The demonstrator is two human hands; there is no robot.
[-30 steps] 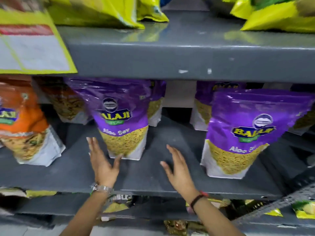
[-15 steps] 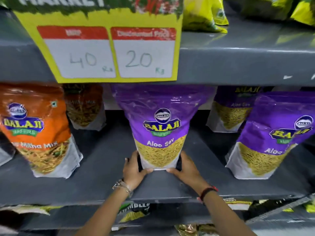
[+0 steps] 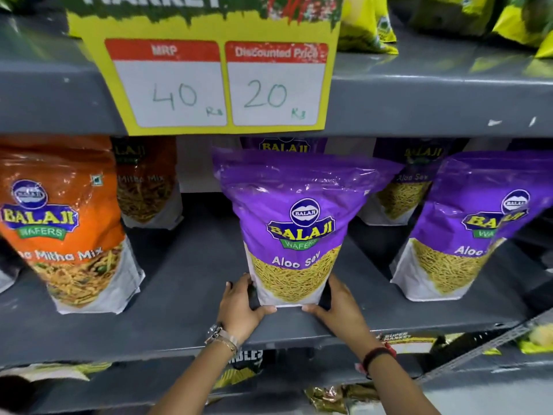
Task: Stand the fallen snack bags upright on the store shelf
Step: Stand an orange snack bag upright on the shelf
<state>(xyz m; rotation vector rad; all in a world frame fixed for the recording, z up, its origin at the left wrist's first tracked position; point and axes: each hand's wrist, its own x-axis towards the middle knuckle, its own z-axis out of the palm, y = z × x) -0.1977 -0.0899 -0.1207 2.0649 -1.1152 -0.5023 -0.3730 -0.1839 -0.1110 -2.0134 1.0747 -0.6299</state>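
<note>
While the purple bag stands upright near the front of the grey shelf, the left hand and right hand press its bottom corners, fingers curled around both sides. An orange bag stands well apart.

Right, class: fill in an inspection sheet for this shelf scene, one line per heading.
Surface: grey metal shelf, bare patches between bags.
Job's things: purple Aloo Sev bag upright at the front; another purple bag and the orange Mitha Mix bag stand too.
Clutter: nothing seen.
Grippers: left hand and right hand grip the middle bag's lower corners.
Cables: nothing seen.
Surroundings: yellow price sign reading 40 and 20; yellow bags above.
</note>
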